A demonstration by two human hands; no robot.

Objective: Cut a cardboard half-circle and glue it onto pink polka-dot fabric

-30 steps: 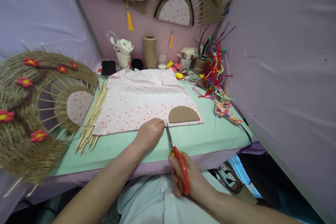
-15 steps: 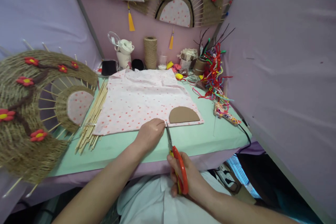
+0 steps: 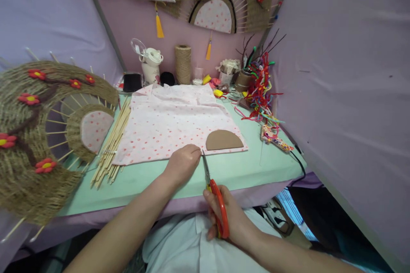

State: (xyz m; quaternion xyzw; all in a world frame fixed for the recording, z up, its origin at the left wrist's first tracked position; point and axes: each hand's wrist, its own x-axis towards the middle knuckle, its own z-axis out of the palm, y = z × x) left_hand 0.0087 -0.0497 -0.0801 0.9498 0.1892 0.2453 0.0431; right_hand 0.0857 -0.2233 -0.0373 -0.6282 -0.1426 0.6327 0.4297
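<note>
A white cloth with pink-red dots [image 3: 166,123] lies spread over the table. On its front right part rests a brown half-round cardboard piece [image 3: 224,140], flat edge toward me. My left hand [image 3: 183,163] is closed at the cloth's front edge, left of the cardboard, fingers pinched on the fabric. Scissors with red and yellow handles [image 3: 221,213] are in my right hand [image 3: 232,211], below the table's front edge line. Their blades point up and away from me, with the tips at the cloth edge beside my left fingertips.
Thin wooden sticks [image 3: 112,145] lie in a bundle at the left, beside a woven twine fan [image 3: 57,136]. A glue gun [image 3: 275,138] with a cord lies at right. Along the back stand a twine spool [image 3: 183,64], a white pot [image 3: 150,68] and colourful pipe cleaners [image 3: 261,89].
Hardly anything differs. The scissor handles look slightly closer together, while the blade tips and my left hand keep their places at the cloth edge.
</note>
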